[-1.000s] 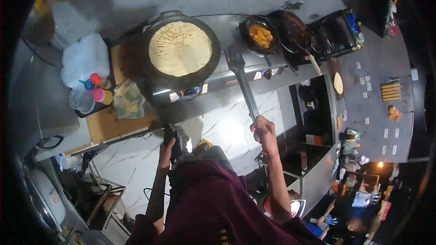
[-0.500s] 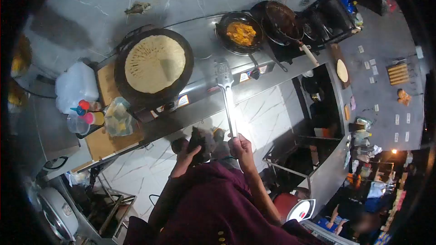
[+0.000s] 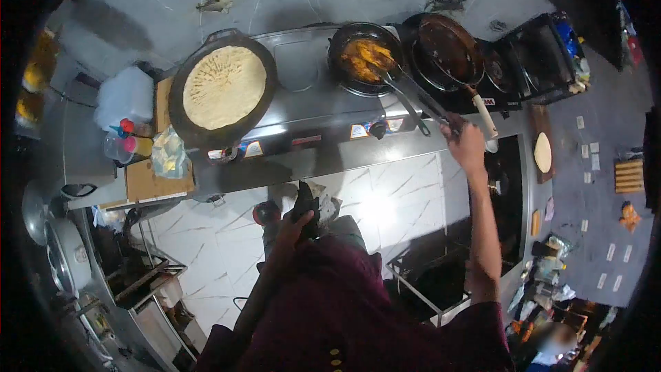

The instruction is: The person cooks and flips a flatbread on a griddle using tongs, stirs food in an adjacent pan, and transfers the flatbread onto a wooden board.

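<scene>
My right hand point(image 3: 466, 143) is closed around the handle end of metal tongs point(image 3: 421, 92). The tongs slant down into a small dark pan point(image 3: 332, 62), their tip at the orange-yellow food point(image 3: 367, 58) there. Low in front of my body, my left hand point(image 3: 296, 226) grips a dark cloth point(image 3: 305, 201). To the left on the stove, a round flatbread point(image 3: 225, 88) with a dimpled top lies on a black griddle point(image 3: 267, 62). The pan's own handle points down to the right, close to the tongs.
Right of the pan stands a dark skillet point(image 3: 441, 45) with a pale handle point(image 3: 485, 116). Squeeze bottles point(image 3: 138, 145), a plastic bag point(image 3: 169, 153) and a cardboard sheet point(image 3: 141, 182) are on the left counter. Another dough round point(image 3: 543, 153) lies on a board at right.
My right hand has swung out to the right and forward, bringing the tongs from over the floor into the food pan. My left hand stays low with the cloth. The view has shifted slightly.
</scene>
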A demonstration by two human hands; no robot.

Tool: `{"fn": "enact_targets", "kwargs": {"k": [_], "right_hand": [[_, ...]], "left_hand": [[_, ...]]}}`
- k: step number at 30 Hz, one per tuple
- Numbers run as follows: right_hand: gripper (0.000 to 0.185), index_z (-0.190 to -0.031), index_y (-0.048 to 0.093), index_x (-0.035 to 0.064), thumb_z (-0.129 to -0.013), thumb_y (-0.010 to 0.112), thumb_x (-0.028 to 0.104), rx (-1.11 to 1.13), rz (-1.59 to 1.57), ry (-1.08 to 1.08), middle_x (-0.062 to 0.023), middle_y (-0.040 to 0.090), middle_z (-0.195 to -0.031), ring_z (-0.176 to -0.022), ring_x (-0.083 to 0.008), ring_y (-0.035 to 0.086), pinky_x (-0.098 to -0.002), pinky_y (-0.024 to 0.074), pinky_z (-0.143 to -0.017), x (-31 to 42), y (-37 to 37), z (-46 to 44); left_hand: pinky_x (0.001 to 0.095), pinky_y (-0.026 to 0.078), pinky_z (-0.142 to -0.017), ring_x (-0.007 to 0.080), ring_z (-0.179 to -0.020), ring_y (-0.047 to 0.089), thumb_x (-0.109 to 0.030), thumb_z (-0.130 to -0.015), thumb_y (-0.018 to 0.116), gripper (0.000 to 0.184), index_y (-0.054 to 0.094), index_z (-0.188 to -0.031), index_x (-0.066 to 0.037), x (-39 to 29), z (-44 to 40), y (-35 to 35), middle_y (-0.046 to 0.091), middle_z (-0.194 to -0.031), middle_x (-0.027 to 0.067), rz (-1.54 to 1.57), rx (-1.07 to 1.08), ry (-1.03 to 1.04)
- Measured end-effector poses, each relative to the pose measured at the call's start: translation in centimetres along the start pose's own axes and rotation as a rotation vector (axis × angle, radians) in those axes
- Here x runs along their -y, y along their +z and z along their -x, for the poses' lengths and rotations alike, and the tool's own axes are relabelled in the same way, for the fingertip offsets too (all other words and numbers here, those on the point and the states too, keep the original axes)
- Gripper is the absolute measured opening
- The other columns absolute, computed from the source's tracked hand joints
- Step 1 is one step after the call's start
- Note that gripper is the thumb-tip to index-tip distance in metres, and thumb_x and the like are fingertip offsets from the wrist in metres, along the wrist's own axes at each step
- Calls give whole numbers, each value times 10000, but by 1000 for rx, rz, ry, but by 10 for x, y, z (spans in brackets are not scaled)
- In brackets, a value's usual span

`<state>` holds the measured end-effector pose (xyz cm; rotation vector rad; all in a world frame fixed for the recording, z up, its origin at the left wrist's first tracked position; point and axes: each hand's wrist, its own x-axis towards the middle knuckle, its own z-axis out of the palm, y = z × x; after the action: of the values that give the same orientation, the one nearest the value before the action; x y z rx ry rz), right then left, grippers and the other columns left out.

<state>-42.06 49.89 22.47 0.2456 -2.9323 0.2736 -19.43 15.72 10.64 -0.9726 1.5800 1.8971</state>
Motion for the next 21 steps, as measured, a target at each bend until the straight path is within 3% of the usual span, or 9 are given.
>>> {"fn": "enact_targets", "kwargs": {"k": [2,4,11,14,17,19,21], "right_hand": [[332,-934,664,46,-781,706,338,46,27,-33,-213,641,-764,-739,-404,617,-485,488,-649,-22,11,-21],[344,-933,663,47,-769,715,345,44,21,-61,-223,637,-768,-743,-402,616,-489,488,-650,-18,11,-32],[349,-953,668,66,-760,718,353,15,119,-123,-204,643,-792,-804,-395,615,-479,489,-670,-7,20,-43],[370,-999,666,56,-761,717,335,65,-22,-115,-195,643,-775,-739,-374,626,-457,492,-669,1,17,-47],[368,-1036,665,40,-808,684,327,167,-297,-161,-125,642,-715,-574,-239,598,-357,473,-543,-22,28,-52],[374,-1055,661,22,-840,655,328,403,-532,128,-61,621,-686,-510,-143,523,-284,410,-470,-15,17,-53],[328,-1047,657,25,-909,589,314,522,-691,400,31,561,-674,-462,-33,405,-186,285,-386,-8,12,-46]], "left_hand": [[303,488,-622,182,-776,604,-289,-827,701,436,547,-1122,-9,40,-21,-7,623,-961,96,175,40,77],[315,489,-682,186,-840,601,-312,-823,700,468,552,-1147,-7,77,-40,-19,621,-1005,105,207,27,66],[323,476,-771,202,-910,591,-307,-814,707,491,555,-1167,-1,100,-58,-68,617,-1039,111,262,25,176],[327,470,-809,209,-940,587,-305,-811,710,501,556,-1175,2,111,-67,-90,615,-1053,114,294,40,220],[325,468,-822,206,-943,586,-300,-806,715,493,566,-1167,1,124,-76,-108,616,-1048,109,304,48,233],[316,473,-793,191,-906,590,-296,-802,721,463,584,-1137,-8,128,-81,-119,621,-1013,93,260,19,270],[312,475,-776,183,-884,594,-300,-799,726,441,600,-1112,-17,129,-78,-121,627,-990,87,241,-7,272]]}}
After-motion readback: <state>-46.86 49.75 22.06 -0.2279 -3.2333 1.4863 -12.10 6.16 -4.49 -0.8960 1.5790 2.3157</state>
